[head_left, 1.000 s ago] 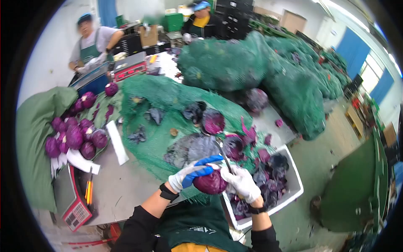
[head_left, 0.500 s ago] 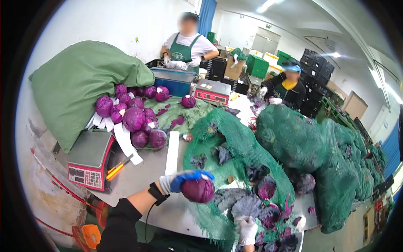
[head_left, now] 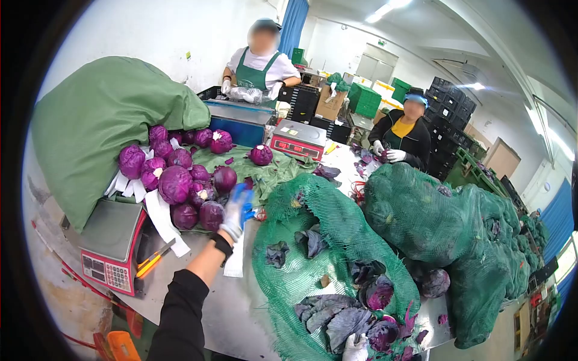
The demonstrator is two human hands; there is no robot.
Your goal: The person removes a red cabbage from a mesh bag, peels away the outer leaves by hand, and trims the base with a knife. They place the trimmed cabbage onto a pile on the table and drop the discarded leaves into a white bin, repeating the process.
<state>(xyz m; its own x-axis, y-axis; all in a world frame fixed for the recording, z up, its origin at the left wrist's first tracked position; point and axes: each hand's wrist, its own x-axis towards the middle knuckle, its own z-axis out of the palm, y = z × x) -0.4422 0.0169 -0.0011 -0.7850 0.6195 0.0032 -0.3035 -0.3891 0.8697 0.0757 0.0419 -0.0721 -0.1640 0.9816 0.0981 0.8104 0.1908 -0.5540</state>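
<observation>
My left hand [head_left: 236, 212], in a blue and light grey glove, is beside the pile of red cabbages [head_left: 175, 185], its fingers apart and holding nothing. A single cabbage [head_left: 224, 178] lies just up and left of its fingertips. Low in the view, my right hand [head_left: 355, 348] wears a white glove, its fingers closed at the edge of the loose dark outer leaves [head_left: 348, 325]; what it grips is too small to make out. Those leaves lie on a green mesh net [head_left: 280, 301]. A paper strip [head_left: 235, 259] runs under my left wrist.
A scale [head_left: 111, 240] and orange-handled knives [head_left: 153, 262] sit at the left, below a big green sack [head_left: 108, 120]. Another scale [head_left: 298, 139] stands farther back. Full mesh sacks [head_left: 421, 210] fill the right. Two people [head_left: 259, 69] [head_left: 404, 129] work across the table.
My left hand has moved up and away from me and let go of the cabbage, which now rests with the pile. My right hand sits slightly lower in view.
</observation>
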